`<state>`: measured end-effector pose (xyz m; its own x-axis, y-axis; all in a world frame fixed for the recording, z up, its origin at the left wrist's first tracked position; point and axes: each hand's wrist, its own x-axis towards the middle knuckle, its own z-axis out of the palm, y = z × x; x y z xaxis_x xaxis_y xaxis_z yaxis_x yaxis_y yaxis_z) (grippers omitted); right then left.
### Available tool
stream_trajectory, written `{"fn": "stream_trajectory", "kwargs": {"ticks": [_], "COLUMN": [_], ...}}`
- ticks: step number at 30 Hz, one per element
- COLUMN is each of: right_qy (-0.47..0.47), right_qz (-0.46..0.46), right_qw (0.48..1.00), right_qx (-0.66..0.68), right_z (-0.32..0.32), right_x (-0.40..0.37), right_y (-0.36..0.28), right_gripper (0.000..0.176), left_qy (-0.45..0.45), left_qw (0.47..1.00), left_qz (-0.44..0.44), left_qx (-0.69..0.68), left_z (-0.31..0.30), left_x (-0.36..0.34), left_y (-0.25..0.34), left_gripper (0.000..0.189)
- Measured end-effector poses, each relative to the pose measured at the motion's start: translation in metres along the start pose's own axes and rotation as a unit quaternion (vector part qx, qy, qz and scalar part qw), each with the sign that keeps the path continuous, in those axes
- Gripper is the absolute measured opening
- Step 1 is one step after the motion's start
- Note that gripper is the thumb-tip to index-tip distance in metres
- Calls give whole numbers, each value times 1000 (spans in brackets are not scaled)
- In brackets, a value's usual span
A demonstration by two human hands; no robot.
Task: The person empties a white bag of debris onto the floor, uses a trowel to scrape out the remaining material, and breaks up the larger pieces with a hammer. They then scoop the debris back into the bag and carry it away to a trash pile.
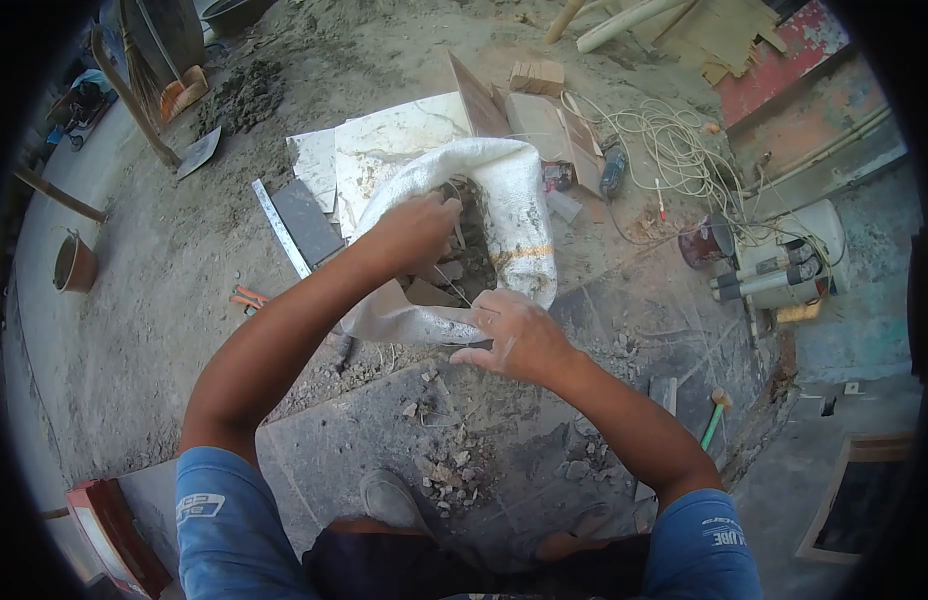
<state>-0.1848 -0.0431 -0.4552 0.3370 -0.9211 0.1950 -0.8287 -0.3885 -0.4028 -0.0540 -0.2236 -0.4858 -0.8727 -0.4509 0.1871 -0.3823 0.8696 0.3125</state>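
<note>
The person stands over a white woven sack (519, 200) that lies slumped on the dusty floor (164, 300), with its mouth open toward them. The sack holds broken rubble (466, 262), grey chunks and shards visible down in the opening.

The left hand (416, 228) is at the far left side of the mouth, knuckles up. Its fingers are tucked down over the rim and into the sack, so I cannot tell whether they are clamped on the fabric, on a piece of rubble, or on nothing. The right hand (514, 335) is at the near rim, and its fingers are curled onto the sack's edge, grasping the cloth with the thumb sticking out to the side.

Behind the sack lie pale marble slabs (394, 135), which it partly covers. A metal ruler (279, 228) and a dark tile (306, 222) lie just beside them on the left. Cardboard boxes (549, 115) sit beyond the sack, and an angle grinder (612, 172) is near its right side. A loose coil of cable (684, 150) is farther right. Small bits of debris (449, 470) are scattered on the floor between the sack and the person's shoe (389, 497). A hammer with a green handle (716, 418) lies off to the right, well apart from both hands. A rust-brown bucket (74, 265) stands far off on the left.
</note>
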Motion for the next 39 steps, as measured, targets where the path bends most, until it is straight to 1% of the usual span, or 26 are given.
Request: {"fn": "stream_trajectory", "kwargs": {"ticks": [1, 3, 5, 7, 9, 11, 12, 14, 16, 17, 19, 20, 22, 23, 25, 26, 27, 28, 30, 32, 33, 35, 36, 37, 38, 39], "right_qy": [21, 41, 59, 80, 96, 111, 114, 121, 132, 134, 227, 241, 275, 295, 262, 267, 255, 232, 232, 264, 233, 206, 116, 25, 24, 104], "right_qz": [34, 39, 43, 89, 120, 150, 166, 181, 188, 187, 212, 240, 295, 320, 444, 444, 518, 580, 435, 342, 361, 382, 414, 440, 438, 410], "right_qw": [996, 991, 983, 956, 940, 921, 912, 904, 921, 921, 909, 905, 892, 884, 855, 853, 814, 756, 857, 901, 901, 899, 903, 898, 898, 906], "right_qx": [80, 124, 171, 267, 305, 342, 356, 368, 314, 313, 279, 256, 203, 173, 61, 61, -69, -197, -150, -46, -50, -54, -25, 4, 5, -10], "right_z": [-3, -12, -20, -34, -55, -79, -93, -116, -135, -139, -140, -143, -143, -137, -120, -103, -85, -70, -62, -45, -35, -26, -23, -21, -25, -36], "right_x": [0, -2, -4, -8, -15, -24, -30, -45, -59, -61, -55, -45, -20, -9, -8, -10, -7, -2, 0, 6, 9, 17, 20, 22, 26, 32], "right_y": [-5, -6, -8, -10, -19, -25, -27, -24, -17, -9, 19, 36, 90, 127, 203, 215, 221, 219, 161, 123, 97, 74, 72, 71, 82, 103], "right_gripper": [22, 26, 30, 26, 24, 23, 22, 23, 25, 25, 22, 22, 22, 22, 37, 37, 49, 62, 82, 83, 81, 79, 71, 63, 63, 50], "left_qy": [2, -44, -61, -80, -117, -60, -62, -27, 26, 48, 122, 122, 83, 26, 84, 98, 103, 103, 99, 150, 150, 76, 40, 73, 106, 154], "left_qw": [1000, 989, 981, 972, 879, 841, 791, 733, 730, 753, 778, 779, 907, 948, 986, 985, 983, 981, 979, 954, 954, 952, 952, 952, 950, 944], "left_qz": [3, -104, -128, -153, -252, -237, -217, -185, -145, -102, -75, -72, -149, -175, -142, -142, -139, -131, -130, -127, -128, -232, -275, -271, -267, -282], "left_qx": [1, -97, -129, -161, -388, -482, -569, -654, -667, -648, -612, -611, -386, -265, -33, 12, 65, 97, 122, 227, 225, 184, 128, 124, 120, 75], "left_z": [12, 28, 34, 33, -2, -38, -61, -104, -137, -145, -160, -155, -135, -128, -74, -55, -40, -34, -27, -30, -28, -27, -28, -30, -31, -47], "left_x": [6, 18, 26, 32, 36, 37, 34, 28, 17, 15, 14, 16, 26, 26, 22, 16, 11, 7, 3, 10, 14, 24, 32, 35, 37, 40], "left_y": [-3, -6, -11, -18, -13, -11, -12, -14, -25, -36, -16, -17, -23, -10, 0, 13, 21, 28, 33, 32, 28, 10, -3, -20, -38, -47], "left_gripper": [26, 28, 25, 23, 21, 24, 25, 25, 32, 42, 60, 60, 77, 98, 85, 78, 75, 79, 84, 83, 83, 66, 38, 26, 20, 18]}}
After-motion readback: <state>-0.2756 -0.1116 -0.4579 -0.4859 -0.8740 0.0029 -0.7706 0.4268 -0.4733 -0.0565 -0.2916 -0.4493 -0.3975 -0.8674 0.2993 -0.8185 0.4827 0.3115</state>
